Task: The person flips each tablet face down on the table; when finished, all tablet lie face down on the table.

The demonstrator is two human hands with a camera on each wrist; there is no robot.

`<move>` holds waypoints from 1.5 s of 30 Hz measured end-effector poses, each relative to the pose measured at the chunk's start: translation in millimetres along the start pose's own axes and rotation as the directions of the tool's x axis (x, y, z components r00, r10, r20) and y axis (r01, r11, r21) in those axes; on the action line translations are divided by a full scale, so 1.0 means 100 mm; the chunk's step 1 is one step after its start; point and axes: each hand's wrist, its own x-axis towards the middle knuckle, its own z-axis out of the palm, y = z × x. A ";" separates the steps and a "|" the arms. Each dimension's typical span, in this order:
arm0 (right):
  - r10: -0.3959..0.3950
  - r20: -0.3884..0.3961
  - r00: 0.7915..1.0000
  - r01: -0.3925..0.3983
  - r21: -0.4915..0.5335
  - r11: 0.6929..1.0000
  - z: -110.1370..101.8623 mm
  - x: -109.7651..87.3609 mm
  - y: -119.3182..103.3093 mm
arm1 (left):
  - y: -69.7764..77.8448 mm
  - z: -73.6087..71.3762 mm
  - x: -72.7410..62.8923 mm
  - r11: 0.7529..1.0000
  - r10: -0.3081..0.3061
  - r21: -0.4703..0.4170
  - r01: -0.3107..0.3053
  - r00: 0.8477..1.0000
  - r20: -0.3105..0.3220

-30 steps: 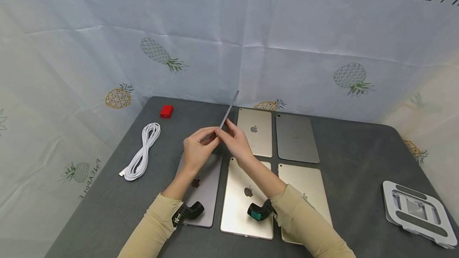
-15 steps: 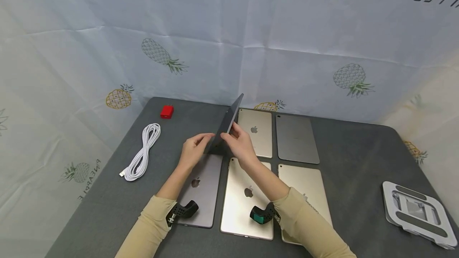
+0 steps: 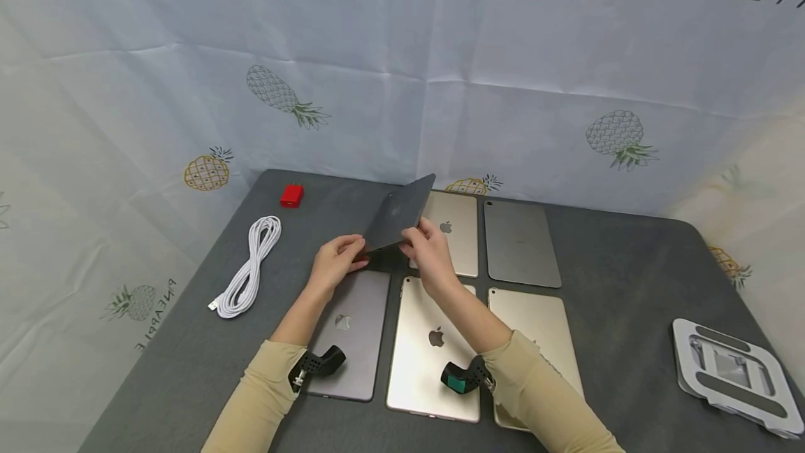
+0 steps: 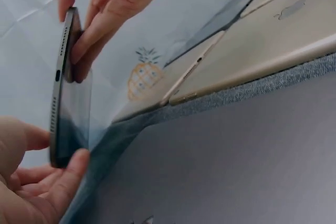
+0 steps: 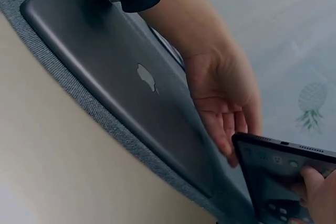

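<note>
Both hands hold a dark grey tablet point(image 3: 397, 214) tilted above the back left of the table, its back facing up in the head view. My left hand point(image 3: 335, 262) pinches the near left corner between thumb and fingers. Along the near right side, my right hand point(image 3: 430, 252) grips the edge. The right wrist view catches the lit screen with icons point(image 5: 277, 159) on the underside. A port and speaker holes point(image 4: 56, 76) line the edge seen in the left wrist view. Below the left hand lies a grey tablet point(image 3: 352, 348); a gold tablet point(image 3: 434, 362) lies beside it.
Other tablets lie face down: small gold point(image 3: 462, 243), dark grey point(image 3: 520, 243) and gold point(image 3: 534, 313). Left are a red charger plug point(image 3: 292, 196) and a coiled white cable point(image 3: 247, 275). A folded stand point(image 3: 732, 372) lies far right. A pineapple-print curtain point(image 3: 503, 40) hangs behind.
The held tablet has turned from edge-on to a flatter tilt, its back now showing and its far end lower and further right. The hands have moved apart, the right one to the right.
</note>
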 end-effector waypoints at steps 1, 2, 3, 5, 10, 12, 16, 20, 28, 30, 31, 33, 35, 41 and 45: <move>0.001 0.009 1.000 -0.001 0.012 1.000 0.00 0.00 0.01 | -0.01 -0.01 0.01 1.000 0.006 -0.021 -0.006 1.000 -0.017; 0.003 0.017 1.000 -0.003 0.028 1.000 -0.01 0.01 0.02 | -0.02 -0.01 0.02 0.999 0.012 -0.031 -0.014 0.999 -0.037; 0.005 0.025 1.000 -0.007 0.043 0.999 -0.01 0.01 0.04 | -0.02 -0.03 0.03 0.999 0.016 -0.037 -0.018 0.998 -0.057; 0.010 0.039 0.999 -0.012 0.065 0.998 -0.02 0.02 0.06 | -0.03 -0.05 0.04 0.999 0.023 -0.043 -0.027 0.996 -0.090; 0.038 0.076 0.996 -0.044 0.071 0.997 -0.03 0.05 0.12 | -0.05 -0.10 0.07 0.997 0.014 -0.075 -0.024 0.990 -0.141; 0.053 0.104 0.993 -0.059 0.056 0.997 -0.05 0.08 0.15 | -0.06 -0.13 0.08 0.996 0.010 -0.084 -0.024 0.987 -0.162; 0.096 0.139 0.986 -0.098 0.006 0.995 -0.08 0.11 0.20 | -0.06 -0.20 0.08 0.997 0.014 -0.073 -0.028 0.982 -0.187; 0.161 0.151 0.975 -0.155 -0.050 0.987 -0.10 0.13 0.23 | -0.05 -0.26 0.09 0.998 0.027 -0.051 -0.038 0.980 -0.199; 0.218 0.186 0.958 -0.166 -0.259 0.952 -0.17 0.19 0.27 | -0.04 -0.33 0.08 0.999 0.035 0.016 -0.033 0.986 -0.163; 0.217 0.203 0.955 -0.147 -0.314 0.938 -0.18 0.20 0.27 | -0.03 -0.35 0.07 0.999 0.018 0.046 -0.011 0.989 -0.146; 0.215 0.211 0.954 -0.131 -0.350 0.928 -0.19 0.21 0.27 | -0.03 -0.37 0.07 0.998 0.008 0.059 0.001 0.990 -0.139; 0.214 0.226 0.950 -0.106 -0.410 0.906 -0.20 0.22 0.27 | -0.03 -0.39 0.06 0.996 -0.012 0.086 0.023 0.992 -0.125; 0.215 0.219 0.952 -0.086 -0.480 0.873 -0.20 0.24 0.27 | -0.03 -0.41 0.06 0.994 -0.023 0.107 0.035 0.993 -0.115; 0.191 0.168 0.967 -0.044 -0.629 0.776 -0.20 0.29 0.30 | -0.04 -0.44 0.05 0.983 -0.037 0.177 0.048 0.997 -0.064; 0.177 0.169 0.970 -0.017 -0.676 0.737 -0.20 0.32 0.31 | -0.04 -0.44 0.05 0.966 -0.021 0.255 0.031 0.999 -0.043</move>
